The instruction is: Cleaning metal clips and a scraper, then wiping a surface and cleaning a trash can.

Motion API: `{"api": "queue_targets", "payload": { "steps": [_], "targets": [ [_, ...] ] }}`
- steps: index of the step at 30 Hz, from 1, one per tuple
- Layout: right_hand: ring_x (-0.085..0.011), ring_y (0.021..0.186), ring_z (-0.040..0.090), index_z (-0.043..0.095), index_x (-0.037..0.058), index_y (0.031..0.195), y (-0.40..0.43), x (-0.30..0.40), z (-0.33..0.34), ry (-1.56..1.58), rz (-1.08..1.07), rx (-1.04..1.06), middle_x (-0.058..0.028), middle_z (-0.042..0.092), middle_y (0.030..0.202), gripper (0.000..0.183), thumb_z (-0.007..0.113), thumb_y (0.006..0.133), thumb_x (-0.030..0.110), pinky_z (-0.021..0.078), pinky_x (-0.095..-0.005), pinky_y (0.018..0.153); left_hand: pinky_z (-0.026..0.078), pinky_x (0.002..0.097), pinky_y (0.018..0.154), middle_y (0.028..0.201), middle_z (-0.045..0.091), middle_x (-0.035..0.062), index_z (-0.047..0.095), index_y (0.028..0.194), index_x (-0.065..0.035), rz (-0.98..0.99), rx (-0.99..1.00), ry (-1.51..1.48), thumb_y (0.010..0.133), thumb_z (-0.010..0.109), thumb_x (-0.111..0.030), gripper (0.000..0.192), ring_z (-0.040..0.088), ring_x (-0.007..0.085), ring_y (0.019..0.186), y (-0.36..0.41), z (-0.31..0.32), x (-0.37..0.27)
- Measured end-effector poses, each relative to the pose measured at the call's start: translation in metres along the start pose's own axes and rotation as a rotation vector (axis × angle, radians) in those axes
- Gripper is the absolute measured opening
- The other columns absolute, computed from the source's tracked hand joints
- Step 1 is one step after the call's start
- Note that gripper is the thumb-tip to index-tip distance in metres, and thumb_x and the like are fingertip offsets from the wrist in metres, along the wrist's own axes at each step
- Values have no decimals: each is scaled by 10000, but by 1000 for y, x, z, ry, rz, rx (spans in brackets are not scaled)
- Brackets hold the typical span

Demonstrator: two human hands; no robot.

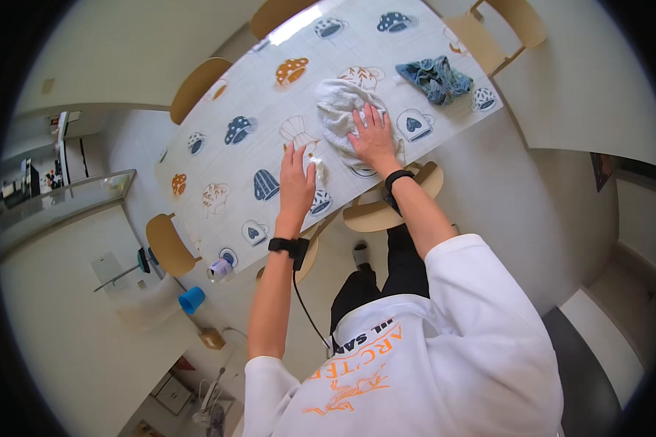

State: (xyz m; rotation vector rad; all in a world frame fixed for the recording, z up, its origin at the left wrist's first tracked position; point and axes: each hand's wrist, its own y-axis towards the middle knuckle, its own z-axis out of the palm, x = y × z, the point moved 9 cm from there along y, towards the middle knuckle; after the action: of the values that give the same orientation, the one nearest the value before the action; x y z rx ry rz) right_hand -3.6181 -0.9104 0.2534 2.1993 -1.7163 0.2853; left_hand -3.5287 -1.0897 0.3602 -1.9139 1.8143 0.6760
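Observation:
My right hand [374, 136] rests with spread fingers on a bunched white terry towel [336, 109], pressing its near right side without gripping it. To the left, my left hand [298, 180] is held flat over the tabletop, thumb apart and nothing in it. Beside its thumb lies a small white crumpled piece [320, 168], perhaps tissue. Past the towel on the right sits a crumpled blue-green patterned cloth [437, 79]. Everything lies on a table with a cup-printed tablecloth [268, 210]. Whether my left palm touches the table I cannot tell.
A clear jar with a purple-white label [220, 269] stands at the table's near left corner. Wooden chairs [172, 246] surround the table, one chair [393, 205] right before me. A blue bin [191, 299] and a fan [212, 412] are lower left. A cable [306, 311] hangs from my left wrist.

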Motion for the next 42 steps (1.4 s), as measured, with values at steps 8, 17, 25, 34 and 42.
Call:
{"api": "queue_targets", "payload": {
  "steps": [8, 17, 25, 34, 42],
  "targets": [
    [-271, 1368, 336, 487, 157, 1372, 8, -3, 21, 37, 3, -2, -134, 386, 1467, 619, 610, 818, 402, 241, -524, 1130, 305, 505, 1097, 1448, 352, 303, 453, 1364, -16, 136, 18, 238, 880, 620, -161, 532, 354, 463, 1336, 133, 96, 2],
    [-270, 1359, 344, 492, 155, 1353, 10, -7, 21, 82, 43, 58, -142, 384, 1470, 637, 638, 776, 381, 255, -500, 1133, 293, 499, 1073, 1372, 430, 191, 528, 1255, -77, 168, -79, 187, 783, 657, -223, 511, 365, 383, 1308, 160, 143, 11],
    [-262, 1373, 328, 487, 159, 1360, 10, -11, 28, 83, 68, 95, -142, 377, 1477, 645, 633, 784, 409, 251, -497, 1129, 301, 505, 1047, 1342, 446, 177, 548, 1158, -92, 127, -93, 205, 736, 630, -216, 447, 381, 383, 1286, 163, 145, 12],
    [-257, 1365, 343, 496, 157, 1355, 7, -14, 30, 81, 45, 91, -126, 396, 1465, 630, 636, 787, 393, 270, -497, 1125, 297, 495, 1051, 1334, 459, 181, 591, 1156, -82, 124, -94, 227, 742, 594, -180, 426, 398, 374, 1273, 163, 148, 7],
    [-257, 1338, 376, 532, 147, 1300, 20, -1, 20, 68, -14, 43, -112, 439, 1419, 561, 658, 783, 329, 286, -511, 1109, 333, 519, 980, 1221, 515, 198, 602, 1057, -50, 133, -163, 236, 746, 591, -200, 345, 455, 376, 1171, 163, 134, 18]
  ]
}}
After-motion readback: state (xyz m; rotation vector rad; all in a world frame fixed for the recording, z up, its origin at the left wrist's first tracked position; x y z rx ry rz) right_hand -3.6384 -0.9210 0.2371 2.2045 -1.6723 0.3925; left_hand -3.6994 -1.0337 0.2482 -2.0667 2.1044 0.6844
